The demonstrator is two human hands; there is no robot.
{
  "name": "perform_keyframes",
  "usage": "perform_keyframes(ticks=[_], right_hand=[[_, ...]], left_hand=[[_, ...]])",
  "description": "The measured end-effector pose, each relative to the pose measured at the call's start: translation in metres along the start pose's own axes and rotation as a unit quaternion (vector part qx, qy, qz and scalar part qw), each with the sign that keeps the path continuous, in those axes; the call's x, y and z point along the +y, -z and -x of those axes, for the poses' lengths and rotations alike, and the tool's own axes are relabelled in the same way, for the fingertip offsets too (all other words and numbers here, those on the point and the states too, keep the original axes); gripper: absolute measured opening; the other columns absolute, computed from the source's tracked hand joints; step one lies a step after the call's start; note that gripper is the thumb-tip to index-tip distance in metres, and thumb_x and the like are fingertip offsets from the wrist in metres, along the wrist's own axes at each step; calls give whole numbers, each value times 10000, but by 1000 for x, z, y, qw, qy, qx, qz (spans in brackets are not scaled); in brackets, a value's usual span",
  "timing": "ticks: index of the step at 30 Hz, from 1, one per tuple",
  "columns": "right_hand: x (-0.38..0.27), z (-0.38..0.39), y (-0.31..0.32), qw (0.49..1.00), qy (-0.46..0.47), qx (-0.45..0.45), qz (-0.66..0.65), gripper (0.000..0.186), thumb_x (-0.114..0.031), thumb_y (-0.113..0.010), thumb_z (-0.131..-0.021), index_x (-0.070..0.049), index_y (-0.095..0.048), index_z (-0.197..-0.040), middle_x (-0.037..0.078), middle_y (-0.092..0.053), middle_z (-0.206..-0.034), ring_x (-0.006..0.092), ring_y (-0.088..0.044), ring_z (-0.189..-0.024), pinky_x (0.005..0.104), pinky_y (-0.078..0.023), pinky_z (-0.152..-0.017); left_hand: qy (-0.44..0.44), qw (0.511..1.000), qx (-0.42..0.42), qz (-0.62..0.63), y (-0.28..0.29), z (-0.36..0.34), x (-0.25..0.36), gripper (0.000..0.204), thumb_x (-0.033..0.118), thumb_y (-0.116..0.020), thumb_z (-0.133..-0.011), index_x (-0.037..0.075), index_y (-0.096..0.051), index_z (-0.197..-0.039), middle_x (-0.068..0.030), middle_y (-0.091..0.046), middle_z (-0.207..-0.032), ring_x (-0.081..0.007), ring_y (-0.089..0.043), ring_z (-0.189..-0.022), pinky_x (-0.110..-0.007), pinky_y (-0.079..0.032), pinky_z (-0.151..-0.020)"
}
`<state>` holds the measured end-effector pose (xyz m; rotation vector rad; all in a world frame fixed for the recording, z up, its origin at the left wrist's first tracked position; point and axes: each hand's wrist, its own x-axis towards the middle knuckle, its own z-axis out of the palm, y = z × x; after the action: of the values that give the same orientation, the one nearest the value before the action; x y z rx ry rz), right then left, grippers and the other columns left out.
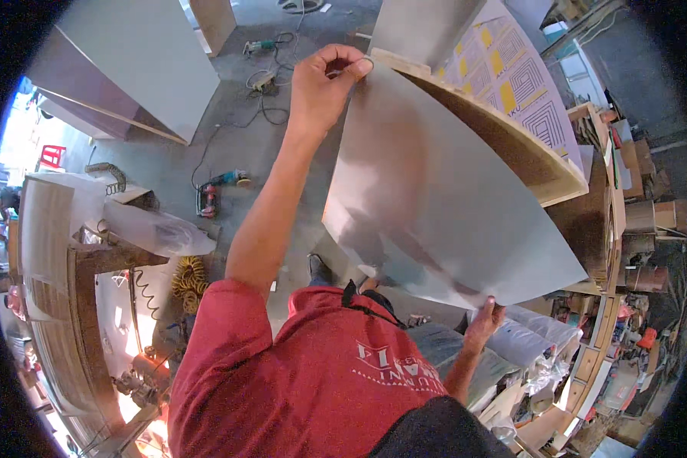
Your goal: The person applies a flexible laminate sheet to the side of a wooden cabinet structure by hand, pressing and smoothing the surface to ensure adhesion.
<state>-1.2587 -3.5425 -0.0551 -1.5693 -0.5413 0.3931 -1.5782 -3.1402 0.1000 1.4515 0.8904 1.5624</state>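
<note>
A large, glossy grey sheet point(450, 198) hangs at a slant in front of me, with blurred reflections on it. My left hand point(330, 88) is raised, its fingers pinched on the sheet's upper corner. My right hand point(487, 319) grips the lower edge, thumb showing and most fingers hidden. Just behind the sheet is a pale wooden frame point(542, 149), and beyond that a panel printed in yellow and white point(504, 76).
White boards point(145, 69) lean at upper left. Power tools point(221, 191) and cables lie on the concrete floor. A plastic-covered bench point(49, 237) and coiled yellow hose point(188, 286) are left. Wrapped rolls point(534, 340) and cluttered shelves point(626, 351) are at lower right.
</note>
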Motion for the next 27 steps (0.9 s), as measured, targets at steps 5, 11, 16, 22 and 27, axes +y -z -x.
perform_keyframes(ticks=[5, 11, 16, 22, 27], right_hand=[[-3, -14, -8, 1000, 2, 5, 16, 389, -174, -610, -877, 14, -507, -1201, 80, -574, -1132, 182, -515, -1032, 311, -379, -922], [1, -47, -17, 1000, 27, -6, 11, 342, -166, -587, -886, -1, -524, -1178, 51, -569, -1091, 177, -506, -973, 302, -381, -877], [2, -56, -17, 999, 27, -19, -6, 361, -154, -601, -880, -2, -518, -1197, 67, -569, -1127, 174, -507, -1006, 311, -369, -912], [20, -67, -9, 999, 23, -15, -34, 359, -182, -634, -870, -14, -529, -1170, 53, -578, -1067, 167, -523, -953, 301, -403, -852], [33, -66, 2, 1000, 9, 3, -13, 283, -178, -604, -881, -38, -552, -1122, 7, -568, -970, 106, -484, -840, 268, -392, -730]], left_hand=[[-16, 999, 8, -41, -2, 3, 6, 100, 78, -701, -781, 7, -649, -828, -8, -640, -750, -87, -556, -686, -236, -458, -658], [-31, 998, 32, -52, -5, 4, 1, 114, 81, -695, -792, -1, -633, -840, -3, -628, -740, -76, -550, -689, -233, -459, -661], [-35, 999, -16, -12, 0, -1, -1, 103, 86, -697, -797, 14, -634, -835, 6, -620, -746, -68, -542, -685, -222, -455, -659], [25, 994, -28, 102, 5, 0, -11, 100, 82, -718, -783, 33, -668, -855, 8, -635, -754, -55, -550, -691, -211, -457, -656], [33, 995, -16, 94, 5, 0, -14, 113, 78, -732, -766, 24, -685, -854, -1, -651, -750, -58, -560, -681, -209, -461, -650]])
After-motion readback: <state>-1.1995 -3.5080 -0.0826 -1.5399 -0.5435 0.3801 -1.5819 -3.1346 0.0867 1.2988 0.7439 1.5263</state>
